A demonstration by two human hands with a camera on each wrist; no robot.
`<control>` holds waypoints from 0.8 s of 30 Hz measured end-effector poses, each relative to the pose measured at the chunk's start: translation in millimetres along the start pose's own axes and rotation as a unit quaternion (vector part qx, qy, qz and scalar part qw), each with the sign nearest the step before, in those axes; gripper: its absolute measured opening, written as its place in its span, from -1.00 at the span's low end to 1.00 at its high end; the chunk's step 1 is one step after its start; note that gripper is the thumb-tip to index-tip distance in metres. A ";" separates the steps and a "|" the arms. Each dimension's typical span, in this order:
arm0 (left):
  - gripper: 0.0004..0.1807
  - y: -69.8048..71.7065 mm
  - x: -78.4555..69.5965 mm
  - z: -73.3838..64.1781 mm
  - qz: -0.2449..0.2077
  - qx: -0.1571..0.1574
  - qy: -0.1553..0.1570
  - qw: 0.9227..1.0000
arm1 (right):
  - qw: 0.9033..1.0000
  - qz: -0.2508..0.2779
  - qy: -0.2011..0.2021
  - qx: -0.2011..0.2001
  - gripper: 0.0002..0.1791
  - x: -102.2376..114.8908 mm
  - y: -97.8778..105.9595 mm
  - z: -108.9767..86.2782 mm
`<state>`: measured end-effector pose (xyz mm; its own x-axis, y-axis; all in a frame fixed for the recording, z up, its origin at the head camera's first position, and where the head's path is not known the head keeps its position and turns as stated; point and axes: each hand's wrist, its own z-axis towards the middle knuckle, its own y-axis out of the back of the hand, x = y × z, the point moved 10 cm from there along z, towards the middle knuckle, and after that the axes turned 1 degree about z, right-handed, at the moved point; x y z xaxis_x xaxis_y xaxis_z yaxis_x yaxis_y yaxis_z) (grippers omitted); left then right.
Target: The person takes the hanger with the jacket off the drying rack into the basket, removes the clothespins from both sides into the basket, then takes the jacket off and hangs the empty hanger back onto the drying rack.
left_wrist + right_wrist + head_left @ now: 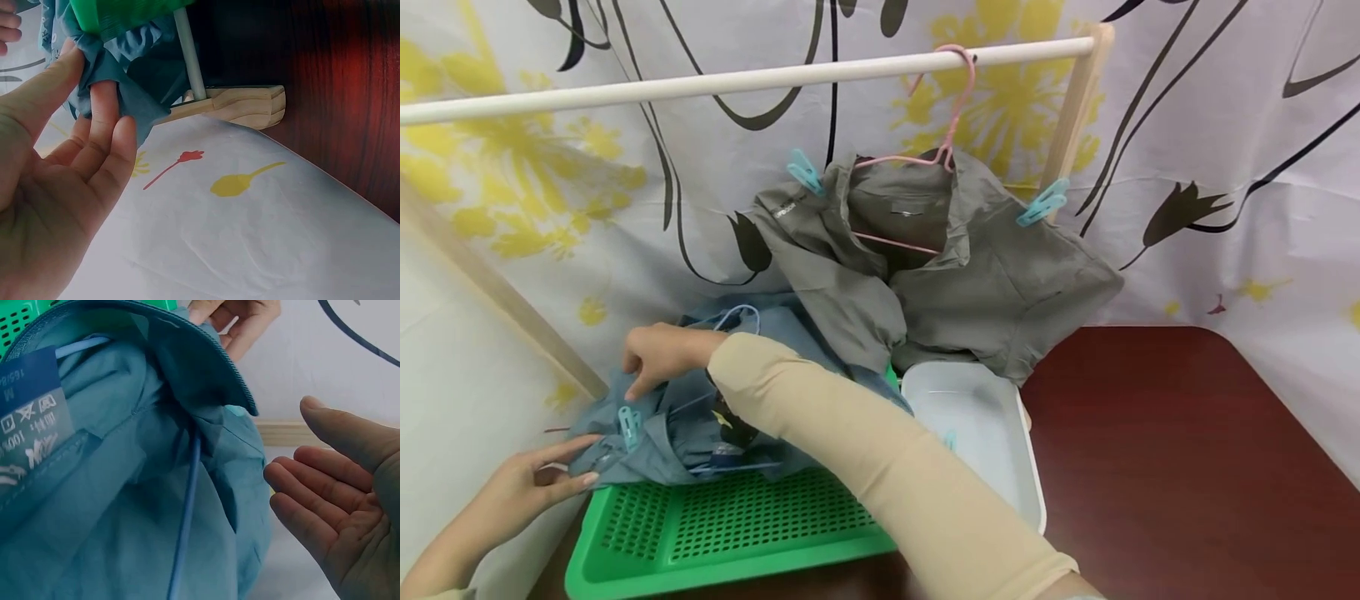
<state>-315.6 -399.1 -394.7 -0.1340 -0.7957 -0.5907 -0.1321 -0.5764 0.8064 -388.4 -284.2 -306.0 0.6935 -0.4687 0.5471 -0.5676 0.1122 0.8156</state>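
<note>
A blue garment (681, 396) is spread across the rear of a green basket (737, 571), bunched and creased, its longer direction running from side to side in the head view. A blue hanger (187, 506) is threaded through it, and a label (28, 412) is exposed at the neck opening.

At its left end, the cloth is pinched by the left hand (512, 493), with the thumb on one face and fingers tucked against the other. Just inward from that grip, a light-blue clothespin (629, 427) is seated on the fabric, its long axis pointing roughly away from the wearer.

The right hand (662, 358) is held beyond the clothespin, reached across the garment on an outstretched, beige-sleeved forearm (865, 450). In the right wrist view its fingers are seen relaxed and unfolded, with nothing held.

The clothespin is thus placed between the two hands: inward from the left, and just on the near side of the right fingertips, by which the nearer position appears to be taken. The small gap between those fingertips and the clothespin's far end is judged to be decisive, while the cloth beside it is steadied by the left.
</note>
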 end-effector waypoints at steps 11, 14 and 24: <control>-0.48 2.8 -6.8 -0.6 0.001 -0.012 -0.020 1.000 | 1.000 -0.026 -0.008 -0.002 -0.55 -4.3 -12.8 9.6; -0.49 2.7 -6.1 -0.6 -0.008 -0.015 -0.021 1.000 | 1.000 -0.025 -0.011 0.001 -0.64 -5.0 -18.7 13.0; -0.42 1.4 -7.5 -0.9 -0.017 0.005 0.004 1.000 | 0.999 -0.026 -0.012 0.031 -0.50 -1.2 -38.6 25.7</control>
<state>-313.8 -394.1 -389.2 -0.1209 -0.7770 -0.6178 -0.1457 -0.6017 0.7853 -378.7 -310.4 -343.0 0.7125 -0.4929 0.4994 -0.5578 0.0339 0.8293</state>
